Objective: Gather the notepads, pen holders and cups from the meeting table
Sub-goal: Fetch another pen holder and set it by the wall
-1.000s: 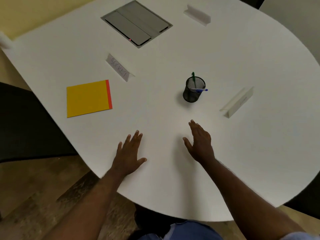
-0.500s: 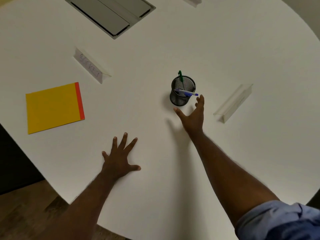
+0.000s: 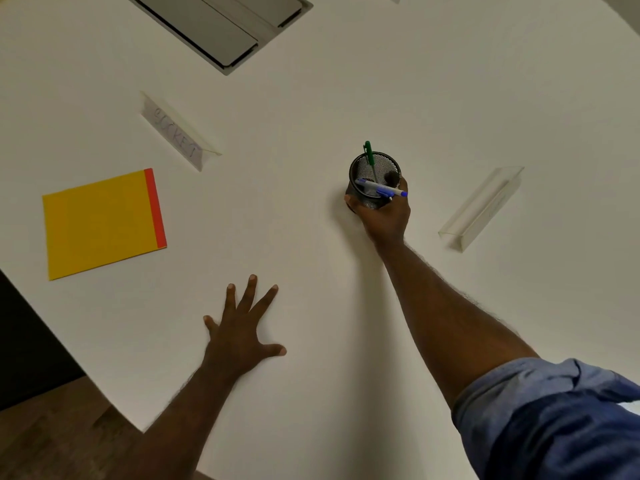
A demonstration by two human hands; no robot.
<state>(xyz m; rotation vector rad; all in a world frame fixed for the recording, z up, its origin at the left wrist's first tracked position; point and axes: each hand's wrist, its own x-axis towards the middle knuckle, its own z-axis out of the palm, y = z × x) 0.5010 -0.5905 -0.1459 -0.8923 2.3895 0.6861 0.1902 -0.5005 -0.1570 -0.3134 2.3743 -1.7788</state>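
A black mesh pen holder point(image 3: 369, 173) stands upright near the middle of the white table point(image 3: 346, 98), with a green pen and a blue pen in it. My right hand point(image 3: 384, 214) grips the holder from its near side, thumb on the left wall and fingers round the right. A yellow notepad point(image 3: 100, 223) with a red-orange edge lies flat at the left. My left hand point(image 3: 242, 332) rests flat on the table near the front edge, fingers spread and holding nothing.
Two clear name-card stands sit on the table: one point(image 3: 178, 133) above the notepad, one point(image 3: 483, 206) right of the pen holder. A grey cable hatch point(image 3: 225, 26) is set into the tabletop at the back. Dark floor shows past the table's left edge.
My right hand has reached forward and closed round the pen holder. The left hand has stayed flat on the table while the view moved in closer.
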